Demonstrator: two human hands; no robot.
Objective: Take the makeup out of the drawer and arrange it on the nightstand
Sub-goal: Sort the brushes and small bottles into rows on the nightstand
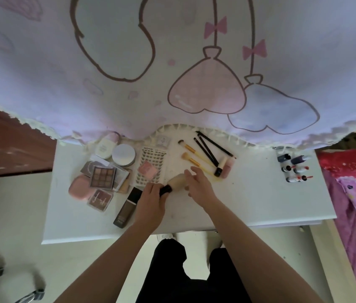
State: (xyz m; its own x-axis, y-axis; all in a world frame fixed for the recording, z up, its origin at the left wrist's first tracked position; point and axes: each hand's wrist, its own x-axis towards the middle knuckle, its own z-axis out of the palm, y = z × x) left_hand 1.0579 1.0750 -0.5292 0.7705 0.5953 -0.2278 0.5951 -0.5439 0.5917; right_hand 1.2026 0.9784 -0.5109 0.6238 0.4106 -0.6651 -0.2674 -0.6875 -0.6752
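While the left hand (153, 196) curls its fingers round the stubby black handle, the powder brush (173, 183) is at the middle of the nightstand (249, 193), near the foundation bottle (127, 207). The right hand (199, 184) sits at the fluffy head, fingers loose and spread, gripping nothing. It's a light thing, I'd say: stiff handle, soft bristles that splay easily. Take the handle, not the tuft.

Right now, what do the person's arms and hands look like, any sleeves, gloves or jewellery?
The left forearm and right forearm are bare, with no sleeve in view. The left hand and right hand wear no gloves. No watch or bracelet shows at either wrist; the picture is too soft to rule out a thin ring.
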